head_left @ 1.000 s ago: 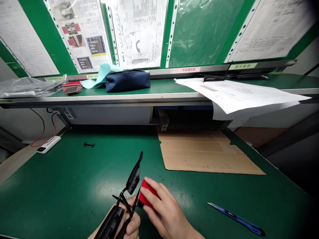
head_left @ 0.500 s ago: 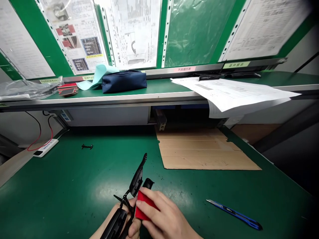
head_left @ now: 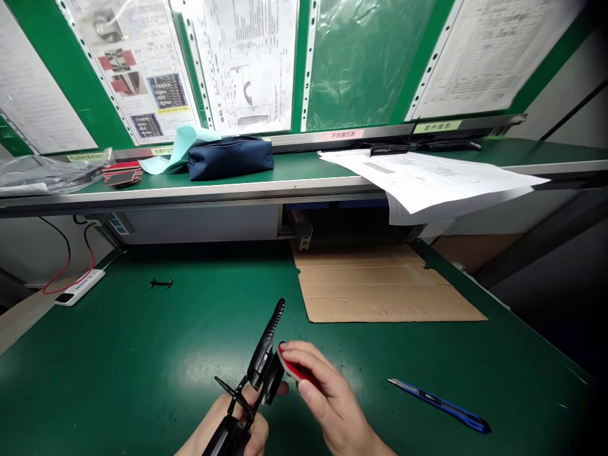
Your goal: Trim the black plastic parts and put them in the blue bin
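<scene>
My left hand, partly hidden, is closed around a black plastic part near the bottom middle. Long curved pieces joined by thin cross-shaped runners make up this part, which points up and to the right. A thin red sanding pad with a grey edge is pinched between the thumb and fingers of my right hand. The pad's edge is at the black part's right-hand piece; whether they touch I cannot tell.
A blue utility knife lies blade out on the right. Behind are a cardboard sheet, a small black plastic piece and a white power strip. Papers, a navy pouch and red-grey pads sit on the shelf.
The sanding pad has tilted from showing its red face to nearly edge-on, and my right hand has moved slightly right. The black part has turned a little. The view has shifted slightly.
</scene>
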